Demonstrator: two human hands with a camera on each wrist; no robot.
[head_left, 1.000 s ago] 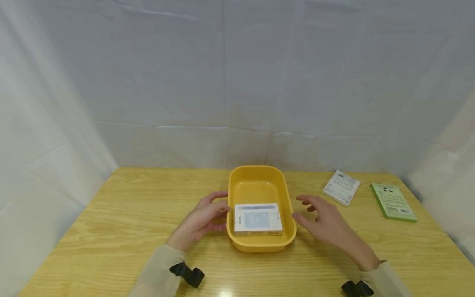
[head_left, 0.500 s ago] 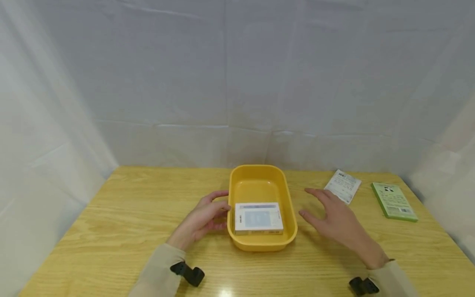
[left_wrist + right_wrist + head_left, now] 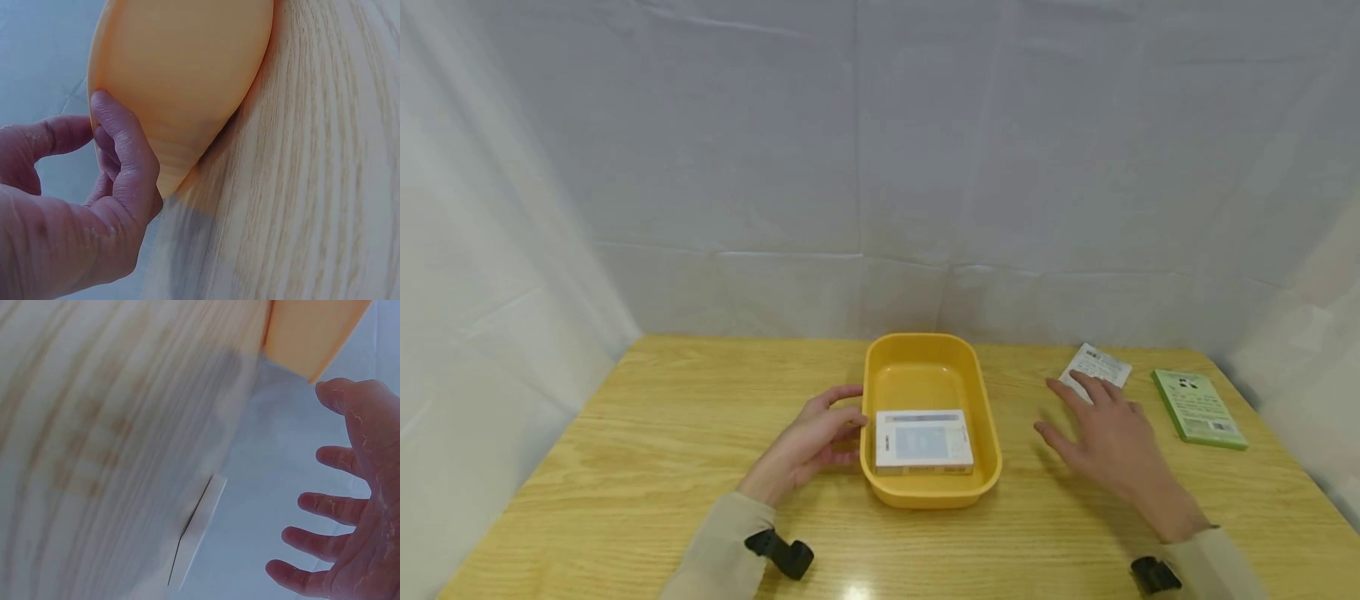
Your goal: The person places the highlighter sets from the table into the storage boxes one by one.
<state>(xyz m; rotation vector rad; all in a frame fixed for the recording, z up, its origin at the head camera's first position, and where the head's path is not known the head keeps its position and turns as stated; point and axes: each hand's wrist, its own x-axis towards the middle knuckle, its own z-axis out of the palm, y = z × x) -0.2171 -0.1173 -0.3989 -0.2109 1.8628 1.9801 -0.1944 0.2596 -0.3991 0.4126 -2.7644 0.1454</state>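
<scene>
A yellow plastic tray (image 3: 925, 502) stands on the wooden table, and a white box (image 3: 922, 442) with a pale blue panel lies flat in its near half. My left hand (image 3: 812, 437) is at the tray's left side, thumb and finger pinching its rim; in the left wrist view the fingers (image 3: 128, 140) curl against the outer wall. My right hand (image 3: 1108, 437) is spread, holding nothing, right of the tray. Its fingertips overlap a flat white printed pack (image 3: 1101, 364) in the head view. The right wrist view shows this pack (image 3: 199, 534) apart from the fingers.
A green printed box (image 3: 1200, 408) lies at the table's right side, beyond the white pack. White sheeting (image 3: 925, 167) hangs behind the table (image 3: 700, 400) and along both its sides.
My right hand has moved away from the tray's right rim, rightward to the white pack, its fingers spreading. The left hand stays at the tray.
</scene>
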